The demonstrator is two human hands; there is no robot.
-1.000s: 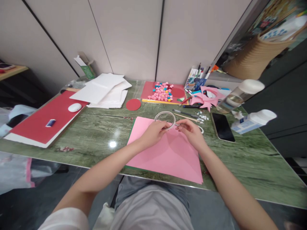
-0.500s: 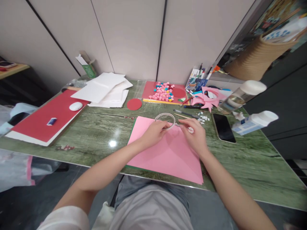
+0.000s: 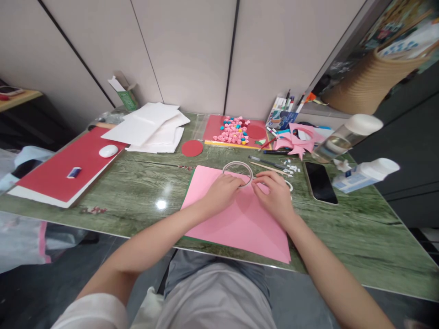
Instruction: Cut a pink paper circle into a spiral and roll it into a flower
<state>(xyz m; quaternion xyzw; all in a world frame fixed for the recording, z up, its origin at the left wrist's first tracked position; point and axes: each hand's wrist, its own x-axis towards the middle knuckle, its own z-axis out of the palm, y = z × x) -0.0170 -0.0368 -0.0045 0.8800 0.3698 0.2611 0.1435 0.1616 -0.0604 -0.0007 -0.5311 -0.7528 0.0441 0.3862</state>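
Note:
My left hand (image 3: 224, 192) is closed on the near side of a roll of tape (image 3: 251, 171), a pale ring tilted up over the pink paper (image 3: 233, 224). Close to the roll's right edge, my right hand (image 3: 276, 196) has its thumb and fingertips drawn together in a pinch. What lies between those fingertips is too small to make out. Partly behind the right hand is a white ring-shaped thing (image 3: 289, 185). The pink sheets rest on a green one, beneath both hands.
Pink and blue paper pieces (image 3: 233, 131) lie at the back, near a red paper circle (image 3: 192, 148). White sheets (image 3: 147, 125) and a red board (image 3: 61, 164) are leftward. A phone (image 3: 320, 182), a clear bottle (image 3: 338, 141) and a white bottle (image 3: 363, 176) stand or lie rightward.
My right hand has shifted slightly left, its fingertips nearer the tape roll. The roll has moved a little right. More of the white ring-shaped thing shows beside the right hand.

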